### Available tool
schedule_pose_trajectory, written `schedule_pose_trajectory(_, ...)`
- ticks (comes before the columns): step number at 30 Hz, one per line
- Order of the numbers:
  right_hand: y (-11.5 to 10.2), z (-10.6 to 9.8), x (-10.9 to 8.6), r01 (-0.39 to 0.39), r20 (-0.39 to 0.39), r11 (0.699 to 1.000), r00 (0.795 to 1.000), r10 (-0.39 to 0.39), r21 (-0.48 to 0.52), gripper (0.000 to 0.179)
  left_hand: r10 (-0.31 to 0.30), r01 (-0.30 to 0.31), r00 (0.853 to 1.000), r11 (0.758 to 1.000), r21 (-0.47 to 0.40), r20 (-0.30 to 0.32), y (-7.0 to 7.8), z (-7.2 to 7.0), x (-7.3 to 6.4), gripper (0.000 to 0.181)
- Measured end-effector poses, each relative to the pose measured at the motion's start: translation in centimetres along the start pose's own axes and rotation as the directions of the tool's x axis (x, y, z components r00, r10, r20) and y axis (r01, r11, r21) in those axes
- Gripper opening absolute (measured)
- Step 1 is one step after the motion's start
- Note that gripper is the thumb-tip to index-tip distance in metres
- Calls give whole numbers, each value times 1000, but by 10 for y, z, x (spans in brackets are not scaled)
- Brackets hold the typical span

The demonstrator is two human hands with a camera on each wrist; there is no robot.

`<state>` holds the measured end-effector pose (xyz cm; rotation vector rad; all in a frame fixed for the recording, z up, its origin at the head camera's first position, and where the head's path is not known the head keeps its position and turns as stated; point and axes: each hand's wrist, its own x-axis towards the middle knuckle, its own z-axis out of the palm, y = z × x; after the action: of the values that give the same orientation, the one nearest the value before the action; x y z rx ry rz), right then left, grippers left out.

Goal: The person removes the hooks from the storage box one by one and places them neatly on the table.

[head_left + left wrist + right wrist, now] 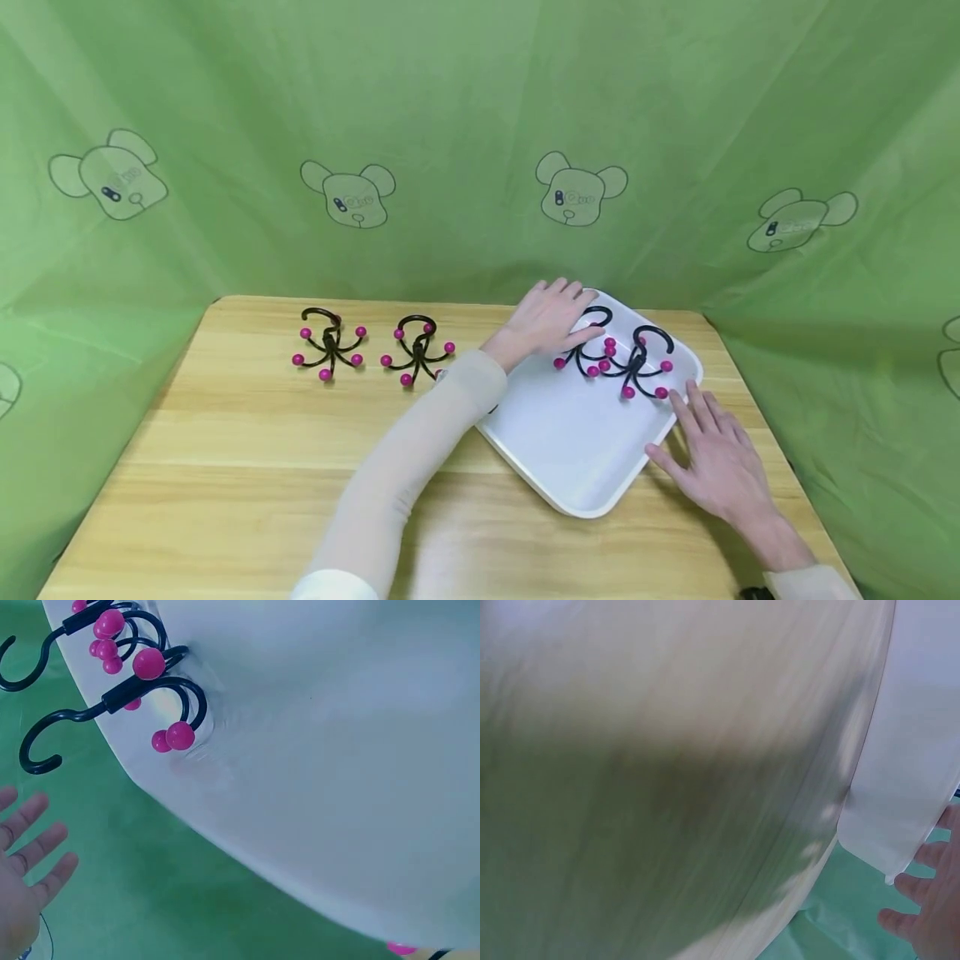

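Observation:
A white tray (570,450) lies slantwise at the table's right. Inside its far part are two black multi-arm hanging hooks with pink ball tips, a left one (577,352) and a right one (636,363). My left hand (551,317) is over the tray's far-left corner beside the left hook and partly hides it; its fingers are extended, and spread in the left wrist view. At the tray's right rim, my right hand (712,458) has its fingers extended and its fingertips at the edge. Whether they touch the rim is hard to tell.
Two more such hooks, one farther left (329,346) and one nearer the tray (418,350), stand on the wooden table (262,467). A small black tip (492,409) shows by the left sleeve, the rest hidden. Green curtain (465,100) encloses the table's back and sides.

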<state>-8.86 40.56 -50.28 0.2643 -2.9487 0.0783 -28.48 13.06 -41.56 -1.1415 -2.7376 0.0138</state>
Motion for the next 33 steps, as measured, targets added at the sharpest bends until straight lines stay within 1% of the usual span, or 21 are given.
schedule_pose_trajectory(4, -1, -1, 0, -1, 6, 1000, 1000, 1, 1, 98, -14, 14, 999, 1000, 2, 30, 3, 4, 8, 76)
schedule_pose_trajectory(10, 0, -1, 0, 1, 9, 1000, 1000, -1, -5, 99, -58, 57, 996, 998, 12, 68, 7, 13, 15, 77)
schedule_pose_trajectory(18, 1, -1, 1, 5, 5, 1000, 1000, -5, -7, 98, -84, 82, 995, 996, 43, 56, 5, 18, 20, 73)
schedule_pose_trajectory(28, 0, -2, 0, 4, 3, 1000, 1000, -4, -5, 98, -88, 87, 995, 996, 23, 51, 3, 18, 20, 64)
schedule_pose_trajectory(33, 1, -2, 0, 3, 0, 1000, 1000, -3, -11, 98, -89, 89, 995, 996, 0, 43, 1, 18, 19, 56)
